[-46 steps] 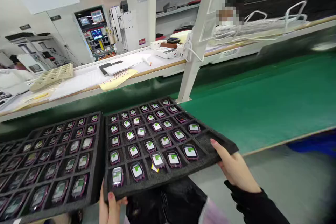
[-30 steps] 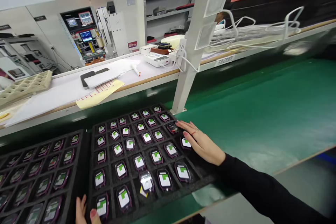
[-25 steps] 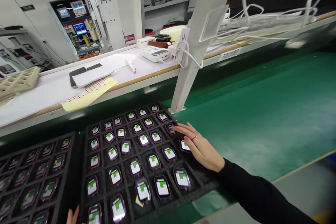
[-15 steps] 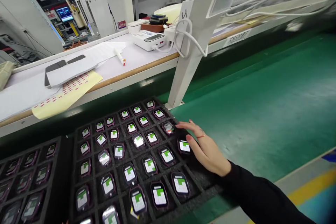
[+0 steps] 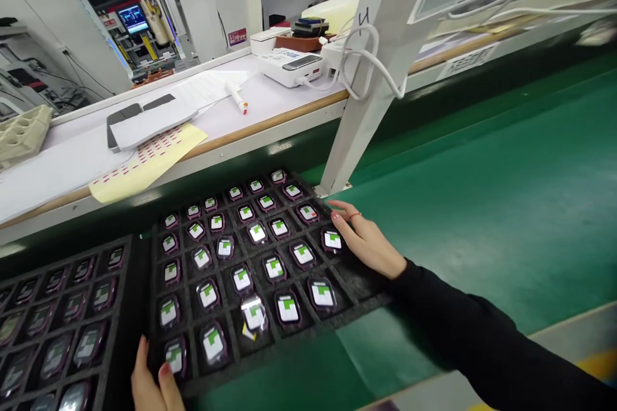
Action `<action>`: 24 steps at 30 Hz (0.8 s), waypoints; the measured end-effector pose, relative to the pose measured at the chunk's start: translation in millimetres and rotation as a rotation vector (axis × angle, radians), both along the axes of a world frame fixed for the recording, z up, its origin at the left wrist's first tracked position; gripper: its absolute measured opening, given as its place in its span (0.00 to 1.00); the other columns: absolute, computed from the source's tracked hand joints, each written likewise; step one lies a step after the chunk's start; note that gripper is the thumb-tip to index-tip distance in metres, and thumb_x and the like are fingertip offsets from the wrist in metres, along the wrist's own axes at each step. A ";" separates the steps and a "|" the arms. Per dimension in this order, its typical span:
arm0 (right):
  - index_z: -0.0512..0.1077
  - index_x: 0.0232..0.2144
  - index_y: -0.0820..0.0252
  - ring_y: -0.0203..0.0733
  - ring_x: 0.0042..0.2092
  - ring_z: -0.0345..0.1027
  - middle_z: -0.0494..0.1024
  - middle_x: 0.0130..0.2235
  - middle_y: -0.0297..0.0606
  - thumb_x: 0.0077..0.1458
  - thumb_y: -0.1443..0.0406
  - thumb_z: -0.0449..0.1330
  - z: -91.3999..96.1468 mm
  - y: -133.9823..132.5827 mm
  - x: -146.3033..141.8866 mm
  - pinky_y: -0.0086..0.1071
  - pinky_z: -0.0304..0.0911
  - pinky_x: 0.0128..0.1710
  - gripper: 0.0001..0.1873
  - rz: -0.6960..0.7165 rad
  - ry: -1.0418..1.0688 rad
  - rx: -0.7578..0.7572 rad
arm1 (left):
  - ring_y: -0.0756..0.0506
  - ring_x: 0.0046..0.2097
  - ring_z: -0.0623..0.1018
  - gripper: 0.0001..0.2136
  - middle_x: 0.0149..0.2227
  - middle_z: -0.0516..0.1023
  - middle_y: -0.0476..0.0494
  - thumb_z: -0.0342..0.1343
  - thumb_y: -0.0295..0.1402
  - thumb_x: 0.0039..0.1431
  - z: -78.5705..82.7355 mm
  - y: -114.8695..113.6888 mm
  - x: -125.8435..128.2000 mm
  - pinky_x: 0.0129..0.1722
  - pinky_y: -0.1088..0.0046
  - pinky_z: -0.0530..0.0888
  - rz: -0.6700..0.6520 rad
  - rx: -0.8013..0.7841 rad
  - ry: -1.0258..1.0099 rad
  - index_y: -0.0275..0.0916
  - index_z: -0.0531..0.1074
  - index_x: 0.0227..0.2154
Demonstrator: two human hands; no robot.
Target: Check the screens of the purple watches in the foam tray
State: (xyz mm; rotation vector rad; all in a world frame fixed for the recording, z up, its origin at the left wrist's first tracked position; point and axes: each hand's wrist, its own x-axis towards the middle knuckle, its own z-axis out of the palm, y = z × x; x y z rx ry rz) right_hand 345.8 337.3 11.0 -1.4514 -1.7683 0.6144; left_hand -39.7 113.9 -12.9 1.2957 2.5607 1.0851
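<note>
A black foam tray lies tilted on the green surface, its compartments holding several smartwatches with lit white-and-green screens. My right hand grips the tray's right edge, thumb on top of the rim and fingers over the outer side. Low in the view, my left hand grips the near left corner, its thumb by a watch and its fingers in the gap beside another tray. One compartment near the front has a small yellow piece beside its watch.
A second foam tray of dark-screened watches stands close on the left. Behind runs a raised shelf with papers, a marker and a white device. A white post with looped cable rises at the tray's far right corner.
My left hand has come into view at the near left corner of the tray. My right hand has closed on the right edge, and the tray's near edge now shows.
</note>
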 end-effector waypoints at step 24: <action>0.73 0.53 0.53 0.51 0.49 0.73 0.81 0.44 0.39 0.66 0.69 0.56 16.2 -94.0 -59.6 0.59 0.57 0.63 0.15 0.468 0.051 0.445 | 0.31 0.70 0.51 0.29 0.68 0.51 0.21 0.44 0.41 0.70 19.2 -14.9 65.6 0.67 0.42 0.53 -0.062 -0.012 0.093 0.30 0.49 0.68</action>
